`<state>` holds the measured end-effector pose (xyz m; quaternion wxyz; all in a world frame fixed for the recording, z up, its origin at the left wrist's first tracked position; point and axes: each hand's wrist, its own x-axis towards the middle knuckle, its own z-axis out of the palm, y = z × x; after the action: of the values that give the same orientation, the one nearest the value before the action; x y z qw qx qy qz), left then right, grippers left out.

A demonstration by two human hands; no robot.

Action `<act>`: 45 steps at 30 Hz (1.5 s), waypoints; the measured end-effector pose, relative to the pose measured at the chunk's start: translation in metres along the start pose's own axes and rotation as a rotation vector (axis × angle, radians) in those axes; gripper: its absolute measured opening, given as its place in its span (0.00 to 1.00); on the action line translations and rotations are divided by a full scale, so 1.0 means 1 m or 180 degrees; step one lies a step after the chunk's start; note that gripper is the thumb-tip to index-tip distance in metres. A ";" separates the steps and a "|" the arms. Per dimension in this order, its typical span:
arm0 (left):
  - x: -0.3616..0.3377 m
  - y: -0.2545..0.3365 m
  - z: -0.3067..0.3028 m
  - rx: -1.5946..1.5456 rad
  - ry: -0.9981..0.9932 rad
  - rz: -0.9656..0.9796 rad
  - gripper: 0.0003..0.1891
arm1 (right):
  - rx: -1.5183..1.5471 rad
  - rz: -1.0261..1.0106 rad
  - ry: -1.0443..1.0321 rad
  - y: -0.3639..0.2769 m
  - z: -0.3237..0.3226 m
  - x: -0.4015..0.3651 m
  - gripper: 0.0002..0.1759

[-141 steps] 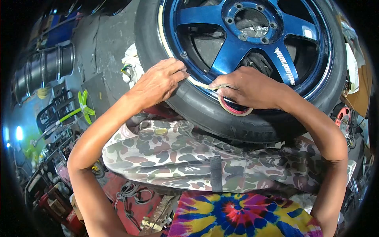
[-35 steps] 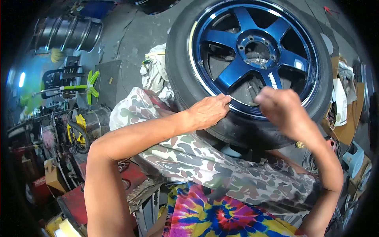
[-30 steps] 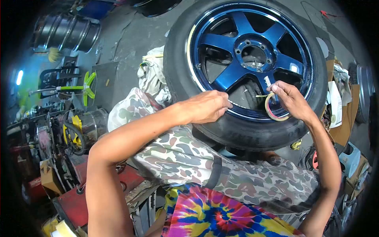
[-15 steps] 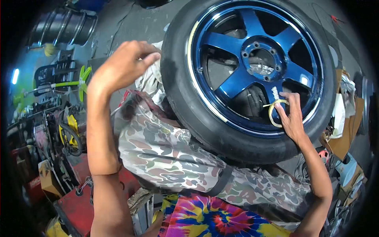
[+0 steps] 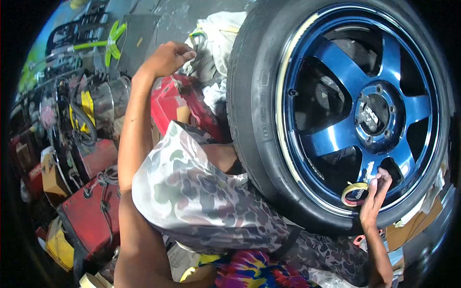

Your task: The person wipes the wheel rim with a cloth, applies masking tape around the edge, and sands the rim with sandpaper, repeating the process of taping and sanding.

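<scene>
A blue six-spoke wheel [image 5: 336, 139] with a black tire [image 5: 259, 120] mounted on it fills the right side. A pale strip of masking tape [image 5: 284, 62] runs along part of the rim's outer edge. Low on the wheel, my right hand [image 5: 373, 201] pinches a roll of masking tape [image 5: 354, 194] beside white lettering on a spoke. Left of the tire, my left hand [image 5: 169, 58] hovers near white cloths, its fingers curled together; whatever they may hold is too small to make out.
White cloths [image 5: 221, 36] and a red case [image 5: 180, 103] lie left of the tire. A red metal box [image 5: 93, 216], cables and a green star-shaped stand [image 5: 114, 43] crowd the far left. Cardboard [image 5: 415, 223] lies beyond the tire at lower right.
The view has shifted, bringing the wheel farther right and the red case into sight. My right hand keeps the tape roll near the lettered spoke; my left hand stays raised with fingers curled.
</scene>
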<state>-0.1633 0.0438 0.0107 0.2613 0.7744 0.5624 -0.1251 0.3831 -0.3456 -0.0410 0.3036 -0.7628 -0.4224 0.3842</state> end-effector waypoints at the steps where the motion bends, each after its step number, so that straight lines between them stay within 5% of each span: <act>1: -0.004 -0.005 0.013 -0.0248 -0.0048 -0.0235 0.22 | -0.0010 -0.0012 -0.0007 0.004 -0.002 0.000 0.21; 4: -0.022 -0.025 0.032 0.0296 -0.0060 -0.0351 0.26 | -0.0057 0.0196 0.0030 -0.003 -0.001 0.001 0.20; 6: -0.035 -0.045 0.053 -0.0444 -0.0071 -0.0351 0.30 | -0.0438 -0.0306 0.0190 -0.014 -0.002 0.008 0.16; 9: -0.042 -0.078 0.064 -0.0673 0.0152 0.0041 0.17 | -0.0268 -0.0624 0.0413 -0.031 0.005 0.010 0.12; 11: -0.038 -0.104 0.057 -0.0879 -0.0131 -0.0156 0.16 | -0.0515 -0.0624 0.0572 -0.030 0.001 0.008 0.11; 12: -0.034 -0.129 0.058 -0.0482 0.0083 0.0316 0.17 | -0.0502 -0.0818 0.0584 -0.040 -0.011 0.008 0.09; 15: -0.032 -0.074 0.017 -0.1278 -0.0371 -0.0165 0.18 | -0.1132 -0.1846 0.0938 -0.053 -0.069 0.031 0.07; 18: -0.046 -0.018 -0.020 -0.1238 -0.0096 -0.0252 0.19 | -0.1333 -0.1573 0.1869 -0.071 -0.163 0.034 0.08; 19: -0.038 -0.041 -0.029 -0.1548 -0.0078 0.0083 0.20 | -0.1457 -0.1629 0.2304 -0.062 -0.194 0.031 0.09; 23: -0.101 0.076 -0.095 -0.0504 0.0508 0.0583 0.19 | -0.1516 0.0139 0.2601 0.038 -0.283 -0.020 0.19; 25: -0.136 0.143 -0.103 -0.0262 0.0700 0.1024 0.18 | -0.0809 0.0330 0.2781 0.115 -0.278 -0.047 0.21; 28: -0.169 0.217 -0.078 -0.0547 0.0486 0.1314 0.14 | -0.1177 0.0534 0.3132 0.158 -0.218 -0.119 0.18; 30: -0.170 0.236 -0.045 -0.0589 0.0215 0.1482 0.12 | -0.0855 0.1157 0.3150 0.186 -0.165 -0.164 0.18; 32: -0.172 0.245 -0.033 -0.0383 -0.0238 0.1334 0.11 | -0.0140 0.0938 0.2997 0.259 -0.104 -0.211 0.15; 33: -0.177 0.246 -0.032 -0.0250 -0.0485 0.1118 0.11 | -0.0877 0.1088 0.2866 0.319 -0.070 -0.225 0.16; 39: -0.212 0.245 -0.039 -0.0396 0.0833 0.1441 0.10 | -0.0733 0.1699 0.2349 0.342 0.008 -0.267 0.16; 45: -0.270 0.167 -0.064 -0.0487 0.1879 0.1016 0.12 | -0.0726 0.1009 0.1861 0.387 -0.054 -0.229 0.16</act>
<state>-0.1041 -0.1776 0.2396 0.1609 0.8336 0.4933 0.1893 0.5083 -0.7313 -0.2424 0.2612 -0.9256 -0.2342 0.1422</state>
